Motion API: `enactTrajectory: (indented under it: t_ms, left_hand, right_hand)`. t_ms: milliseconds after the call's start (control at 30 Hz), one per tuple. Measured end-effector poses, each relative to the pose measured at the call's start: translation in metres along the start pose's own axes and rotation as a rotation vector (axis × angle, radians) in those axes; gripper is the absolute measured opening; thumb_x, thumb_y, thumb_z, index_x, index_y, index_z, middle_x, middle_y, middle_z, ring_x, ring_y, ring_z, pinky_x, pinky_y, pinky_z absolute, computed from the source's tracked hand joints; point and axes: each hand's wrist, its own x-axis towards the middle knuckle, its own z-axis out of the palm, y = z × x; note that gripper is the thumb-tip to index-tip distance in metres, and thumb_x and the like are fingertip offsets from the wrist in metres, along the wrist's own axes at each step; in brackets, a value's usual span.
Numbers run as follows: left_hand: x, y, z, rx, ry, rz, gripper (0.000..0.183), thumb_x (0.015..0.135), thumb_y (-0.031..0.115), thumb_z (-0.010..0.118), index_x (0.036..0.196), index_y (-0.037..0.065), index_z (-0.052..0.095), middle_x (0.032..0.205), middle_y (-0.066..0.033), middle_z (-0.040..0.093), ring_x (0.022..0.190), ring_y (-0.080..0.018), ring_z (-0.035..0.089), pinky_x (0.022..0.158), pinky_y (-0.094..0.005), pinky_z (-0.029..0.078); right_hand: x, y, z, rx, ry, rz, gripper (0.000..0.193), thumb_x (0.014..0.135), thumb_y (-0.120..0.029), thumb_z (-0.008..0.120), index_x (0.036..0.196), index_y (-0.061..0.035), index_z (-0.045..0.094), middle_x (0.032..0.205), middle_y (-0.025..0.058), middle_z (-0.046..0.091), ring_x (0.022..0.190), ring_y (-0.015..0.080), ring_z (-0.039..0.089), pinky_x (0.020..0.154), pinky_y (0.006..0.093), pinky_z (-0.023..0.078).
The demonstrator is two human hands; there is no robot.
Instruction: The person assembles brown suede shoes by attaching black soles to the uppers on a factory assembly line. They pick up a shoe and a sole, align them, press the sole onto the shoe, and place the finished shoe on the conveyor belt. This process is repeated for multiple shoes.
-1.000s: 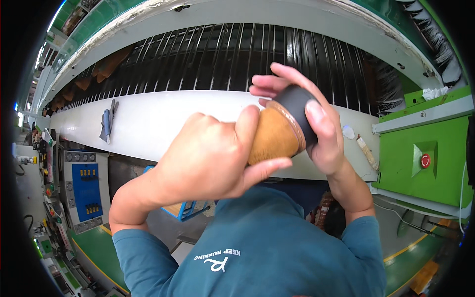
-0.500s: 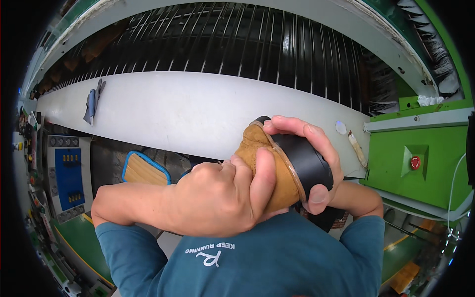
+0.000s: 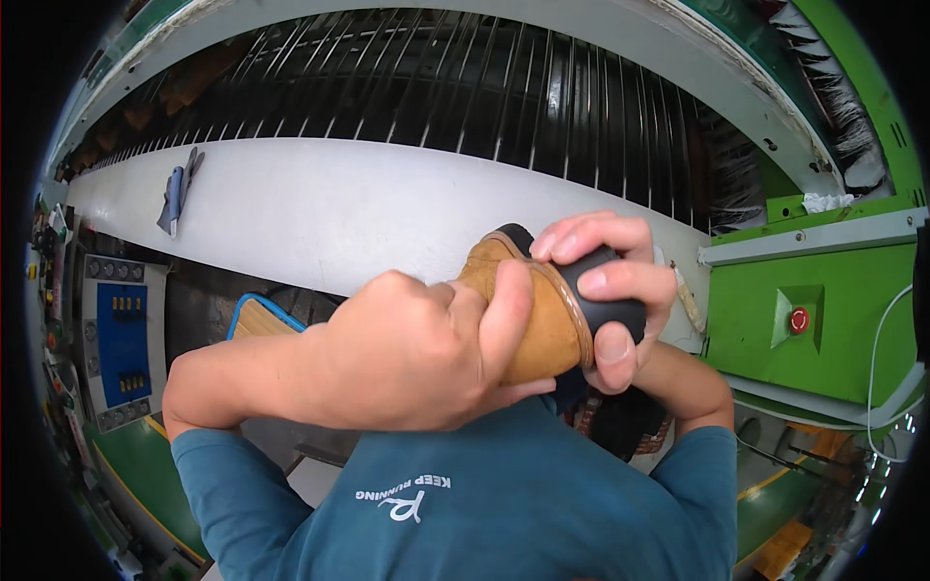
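Observation:
A tan suede shoe (image 3: 544, 339) with a black sole (image 3: 616, 318) is held on its side above the near edge of the white work surface, close to my chest. Pale stitching runs along the seam between upper and sole. My left hand (image 3: 417, 349) is closed on the tan upper, with its index finger lying over the suede and the other fingertips partly hidden. From the other side, my right hand (image 3: 625, 276) wraps the sole, its fingers bent over the top and its thumb by the lower edge.
The white work surface (image 3: 281, 208) borders a bed of dark metal rollers (image 3: 455, 92). A blue-handled cutting tool (image 3: 174, 198) lies at its left, a pale stick-like tool (image 3: 690, 298) at its right. Beyond is a green machine panel (image 3: 751, 353) with a red button (image 3: 798, 321). A blue-rimmed stool (image 3: 254, 321) stands below.
My right hand's fingers have bent and shifted over the sole, covering more of it. The shoe has turned slightly, and my left hand keeps its hold on the upper.

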Motion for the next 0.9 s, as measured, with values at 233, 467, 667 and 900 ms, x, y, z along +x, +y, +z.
enactTrajectory:
  t_ms: [233,467,667,900]
  left_hand:
    - [-0.010,0.004,0.009,0.183,0.068,0.183,0.078,0.104,0.047,0.081,0.124,-0.027,0.065,0.080,-0.0218,0.071,0.051,-0.0153,0.064,0.043,-0.0274,0.050]
    - [-0.040,-0.014,0.041,0.163,0.235,0.174,0.056,0.101,0.028,0.078,0.128,-0.020,0.069,0.106,-0.0312,0.080,0.084,-0.0283,0.084,0.062,-0.0312,0.065]
    - [-0.056,-0.055,0.104,-0.059,0.288,0.040,0.041,0.097,0.010,0.076,0.136,-0.001,0.077,0.140,-0.0176,0.079,0.127,-0.0397,0.079,0.096,-0.0430,0.071]
    - [-0.085,-0.067,0.152,-0.236,0.308,-0.090,0.040,0.092,0.010,0.082,0.132,0.012,0.084,0.150,-0.0080,0.077,0.144,-0.0475,0.067,0.114,-0.0519,0.066]
  right_hand:
    - [-0.008,-0.017,0.008,-0.030,-0.021,-0.012,0.034,0.103,-0.028,0.072,0.130,-0.0078,0.063,0.130,0.0233,0.060,0.107,0.0355,0.067,0.086,0.0443,0.065]
    - [-0.002,-0.025,0.020,-0.218,-0.128,-0.083,0.034,0.095,-0.025,0.081,0.121,-0.0063,0.070,0.130,0.0255,0.064,0.107,0.0388,0.069,0.082,0.0475,0.066]
    - [-0.063,0.002,0.061,-0.773,-0.157,-0.237,0.034,0.104,-0.027,0.073,0.137,-0.0280,0.068,0.140,-0.0041,0.072,0.131,0.0164,0.068,0.119,0.0490,0.048]
    - [-0.049,-0.005,0.011,-0.726,-0.356,0.295,0.089,0.070,-0.044,0.098,0.151,-0.0200,0.069,0.155,0.0119,0.065,0.144,0.0326,0.062,0.130,0.0610,0.039]
